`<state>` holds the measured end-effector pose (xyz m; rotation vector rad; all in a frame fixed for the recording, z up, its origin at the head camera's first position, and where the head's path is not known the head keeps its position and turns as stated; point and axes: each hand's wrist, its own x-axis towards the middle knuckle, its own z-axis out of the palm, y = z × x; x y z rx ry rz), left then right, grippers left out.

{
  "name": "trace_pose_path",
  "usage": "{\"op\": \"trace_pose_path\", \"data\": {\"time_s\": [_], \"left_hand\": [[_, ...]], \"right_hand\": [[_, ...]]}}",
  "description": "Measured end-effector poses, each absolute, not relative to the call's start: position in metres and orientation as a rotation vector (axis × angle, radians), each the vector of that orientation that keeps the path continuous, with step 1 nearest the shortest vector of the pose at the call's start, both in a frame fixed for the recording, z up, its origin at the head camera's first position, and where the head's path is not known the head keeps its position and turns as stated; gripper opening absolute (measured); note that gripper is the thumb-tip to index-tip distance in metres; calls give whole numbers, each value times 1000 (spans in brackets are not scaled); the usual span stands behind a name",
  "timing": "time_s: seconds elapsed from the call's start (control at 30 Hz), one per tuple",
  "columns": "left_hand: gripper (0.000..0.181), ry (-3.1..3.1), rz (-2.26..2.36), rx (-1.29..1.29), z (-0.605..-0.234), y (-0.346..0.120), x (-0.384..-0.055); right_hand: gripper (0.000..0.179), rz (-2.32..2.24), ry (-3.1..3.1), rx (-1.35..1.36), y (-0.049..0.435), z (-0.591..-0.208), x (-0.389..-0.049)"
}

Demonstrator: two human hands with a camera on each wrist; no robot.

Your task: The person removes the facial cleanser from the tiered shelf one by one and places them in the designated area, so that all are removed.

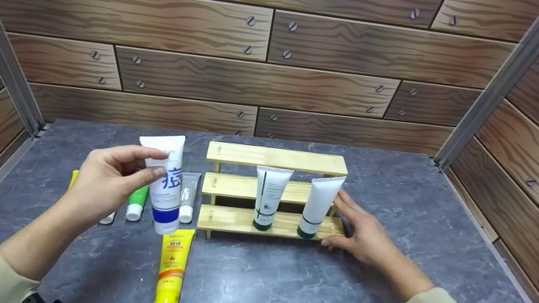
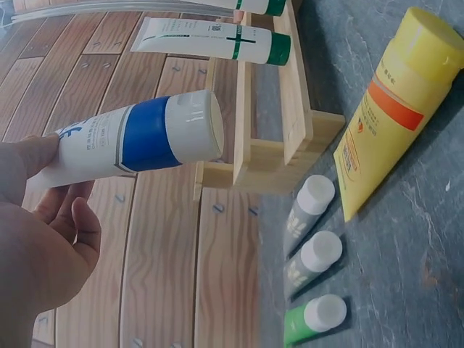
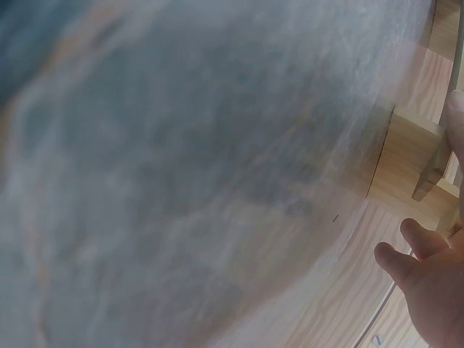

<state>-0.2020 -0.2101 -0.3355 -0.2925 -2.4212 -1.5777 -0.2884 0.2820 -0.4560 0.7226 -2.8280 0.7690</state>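
Observation:
My left hand (image 1: 108,175) pinches a white squeeze tube (image 1: 168,195) with a blue band near its flat top end, cap down, raised left of the wooden three-step rack (image 1: 225,217). In the left wrist view, thumb and fingers lie on opposite sides of this tube (image 2: 101,141). Two white tubes with dark green caps stand on the lowest step: one near the middle (image 1: 270,200), and one tilted (image 1: 320,207) near the right end. My right hand (image 1: 366,235) holds the rack's right end, thumb at the lowest step's front edge and fingers farther back, partly hidden by the tilted tube.
A large yellow tube (image 1: 171,270) lies in front of the rack's left end. Behind the raised tube lie a grey tube (image 1: 189,198), a green tube (image 1: 137,201) and others partly hidden by my left hand. Wood-patterned walls (image 1: 186,27) enclose the grey marbled table (image 1: 270,290).

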Motion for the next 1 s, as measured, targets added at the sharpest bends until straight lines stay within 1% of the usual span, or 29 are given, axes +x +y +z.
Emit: {"op": "trace_pose_path", "data": {"time_s": [0.33, 0.73, 1.0], "left_hand": [[29, -2450, -1581, -238, -339, -223, -199], [32, -2472, -1658, -156, -355, -231, -199], [33, -2482, -1774, -119, -367, -233, -199]], "right_hand": [[104, 748, -2842, 701, 282, -456, -287], [106, 760, -2877, 675, 281, -454, -287], [104, 785, -2850, 705, 282, -455, -288]]}}
